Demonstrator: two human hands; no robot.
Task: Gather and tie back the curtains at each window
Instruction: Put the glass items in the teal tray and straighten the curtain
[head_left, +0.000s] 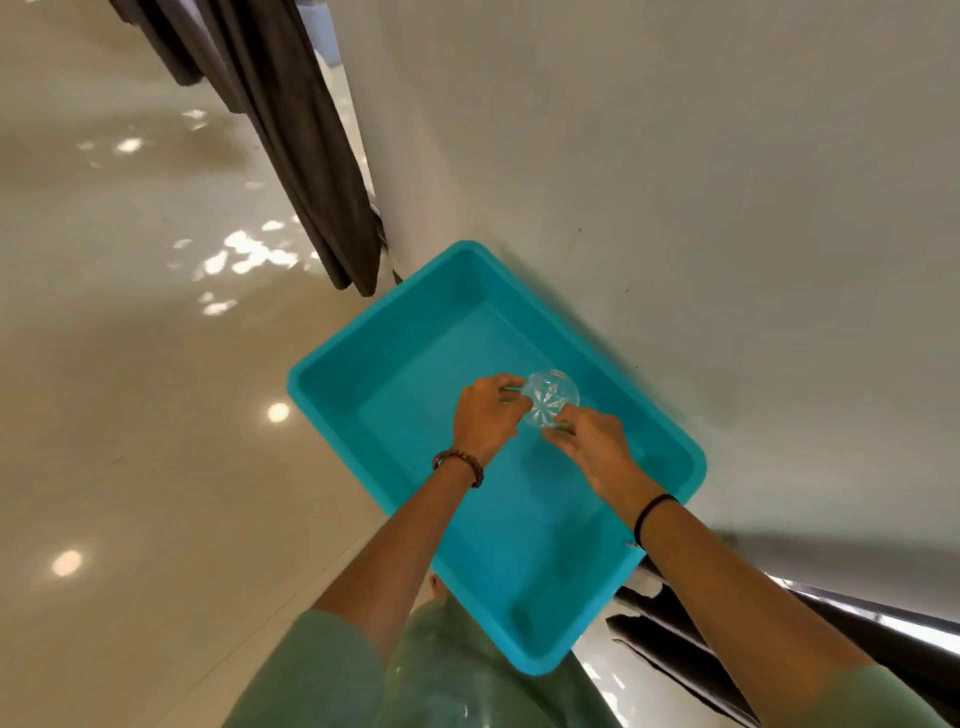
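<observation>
Left grip (485, 415) and right grip (592, 447) both pinch glass (551, 397) over tub (426, 338); risk: thin hold, glass may slip, crack; curtain (311, 156) at 11 o'clock, no tie seen.

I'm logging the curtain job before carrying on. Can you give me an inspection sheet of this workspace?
Surface: glossy beige floor, with light reflections.
Job's things: dark curtain hangs by the wall; no tie seen.
Clutter: teal tub beside the wall; clear cut-glass piece held over it.
Hands: left hand and right hand both pinch the glass piece.
Cables: nothing seen.
Surroundings: pale wall; dark shiny object at lower right, unclear.
</observation>
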